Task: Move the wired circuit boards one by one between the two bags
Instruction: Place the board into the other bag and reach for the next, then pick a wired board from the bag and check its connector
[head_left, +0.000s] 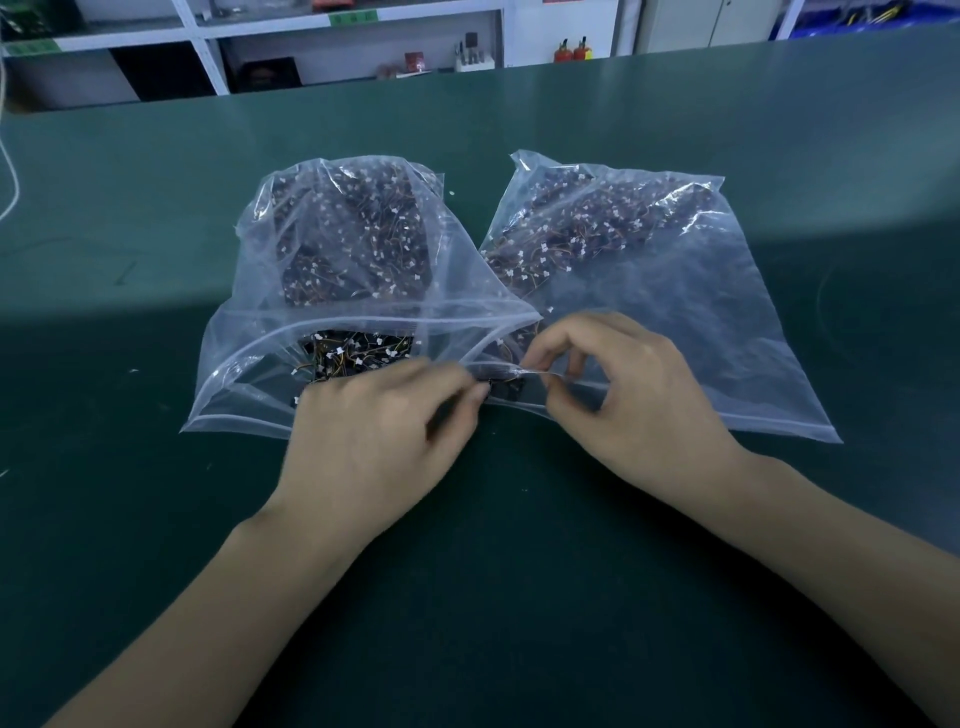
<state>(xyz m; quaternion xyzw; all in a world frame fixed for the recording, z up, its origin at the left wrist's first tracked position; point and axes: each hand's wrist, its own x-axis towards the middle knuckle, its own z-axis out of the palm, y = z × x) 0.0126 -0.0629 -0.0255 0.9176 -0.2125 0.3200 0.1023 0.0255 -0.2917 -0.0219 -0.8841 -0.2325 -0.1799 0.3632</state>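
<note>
Two clear zip bags lie side by side on the green table, both holding several dark circuit boards with orange wires and white plugs. The left bag (249, 291) gapes open toward me, and boards (358, 351) show in its mouth. The right bag (727, 322) lies flatter. My left hand (374, 436) rests at the left bag's mouth, its fingertips pinching a small dark wired board (501, 389) between the two bags. My right hand (628, 384) pinches the lip of the right bag just above that board, thumb and forefinger curled on the plastic.
The green table (156, 218) stretches wide around the bags. A white cable (11, 176) hangs at the far left edge. White shelving (208, 57) with small items stands behind the table's far edge.
</note>
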